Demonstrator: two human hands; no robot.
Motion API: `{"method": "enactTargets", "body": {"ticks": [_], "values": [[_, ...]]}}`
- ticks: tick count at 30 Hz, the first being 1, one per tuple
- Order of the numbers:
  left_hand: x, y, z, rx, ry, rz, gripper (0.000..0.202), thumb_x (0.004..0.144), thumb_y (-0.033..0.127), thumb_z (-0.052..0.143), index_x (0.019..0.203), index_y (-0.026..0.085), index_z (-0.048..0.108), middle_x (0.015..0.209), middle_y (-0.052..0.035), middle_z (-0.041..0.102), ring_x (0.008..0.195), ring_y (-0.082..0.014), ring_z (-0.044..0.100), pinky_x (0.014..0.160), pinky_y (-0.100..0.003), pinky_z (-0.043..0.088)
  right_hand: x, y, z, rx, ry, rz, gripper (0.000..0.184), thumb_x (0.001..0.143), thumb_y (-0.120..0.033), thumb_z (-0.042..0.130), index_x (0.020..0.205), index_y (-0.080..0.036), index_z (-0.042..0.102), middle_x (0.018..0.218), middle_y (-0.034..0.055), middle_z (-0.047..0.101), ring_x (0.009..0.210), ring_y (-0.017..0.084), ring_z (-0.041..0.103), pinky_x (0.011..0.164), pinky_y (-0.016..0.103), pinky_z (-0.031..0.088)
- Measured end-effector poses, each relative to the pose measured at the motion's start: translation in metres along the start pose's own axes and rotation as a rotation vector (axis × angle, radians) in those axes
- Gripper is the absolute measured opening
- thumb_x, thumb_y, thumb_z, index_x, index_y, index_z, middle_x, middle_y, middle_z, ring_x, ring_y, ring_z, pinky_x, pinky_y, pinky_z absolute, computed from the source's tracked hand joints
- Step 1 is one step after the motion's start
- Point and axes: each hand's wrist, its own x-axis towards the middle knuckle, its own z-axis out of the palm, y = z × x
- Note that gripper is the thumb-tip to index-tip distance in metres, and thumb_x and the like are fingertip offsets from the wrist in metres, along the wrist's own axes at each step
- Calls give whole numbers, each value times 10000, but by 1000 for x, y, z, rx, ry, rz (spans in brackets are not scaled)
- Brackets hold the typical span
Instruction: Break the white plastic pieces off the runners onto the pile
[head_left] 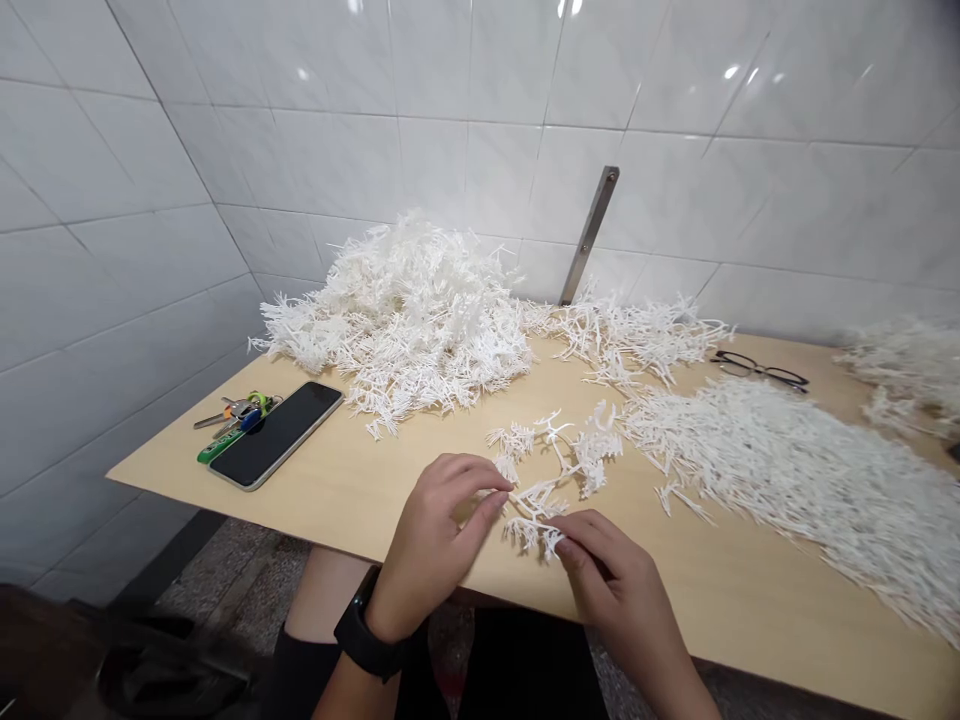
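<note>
Black wristwatch (pixel 365 635) on the left wrist (pixel 386 600); left grip (pixel 431 535) closed on a branching white sprig (pixel 559 470), right grip (pixel 607 575) closed on its lower end. Sprig held just above the table (pixel 660 590), beside a spread white pile (pixel 787 480).

Matt white plastic sprigs (pixel 551 480) on a smooth pale wood board (pixel 337 490), glossy ceramic wall tiles (pixel 480 170)
</note>
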Motion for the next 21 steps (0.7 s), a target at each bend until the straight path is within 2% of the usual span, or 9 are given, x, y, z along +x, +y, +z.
{"method": "enactTargets", "body": {"ticks": [2,4,8,12,15,17,21], "values": [[1,-2,-1,48,-31,67,159,937,267,571,974,222,720,1143,-49,694,1132,-200,587,1014,-332,421,0,0,-5,71,-22,14,257,971,-301,503,981,-215,745,953,65,720,866,187,680,759,260,521],[2,-3,2,55,-132,93,162,936,271,580,1021,237,715,1177,-28,696,1154,-192,584,1053,-334,388,1,0,-9,127,-28,27,263,964,-324,516,982,-218,756,949,66,727,854,187,682,753,258,524],[2,0,12,77,-324,12,205,913,321,622,1095,267,701,1111,6,729,1063,-191,621,986,-328,395,0,4,-10,170,60,119,283,935,-387,554,999,-214,768,988,82,743,884,208,681,749,268,534],[1,3,22,146,-350,-84,267,881,349,657,1137,276,685,920,26,737,935,-191,628,896,-331,383,-1,10,-4,176,107,253,357,891,-448,610,1104,-193,739,941,77,747,805,200,678,706,268,539],[1,4,26,212,-364,-94,163,873,299,654,1022,277,716,814,42,713,892,-180,616,856,-331,356,-1,11,-2,243,105,271,423,895,-458,608,1208,-181,672,875,58,727,770,181,667,697,256,538],[1,5,28,232,-367,-87,122,867,283,651,962,280,727,821,45,705,893,-174,613,847,-331,343,-2,10,-2,310,92,263,435,904,-454,599,1238,-176,633,900,63,729,808,182,675,738,260,543],[0,6,29,211,-343,-92,138,858,281,651,971,300,727,928,41,705,953,-176,613,861,-336,337,-2,9,-3,361,44,257,406,907,-442,600,1214,-179,630,977,91,741,894,204,695,796,279,550]]}}
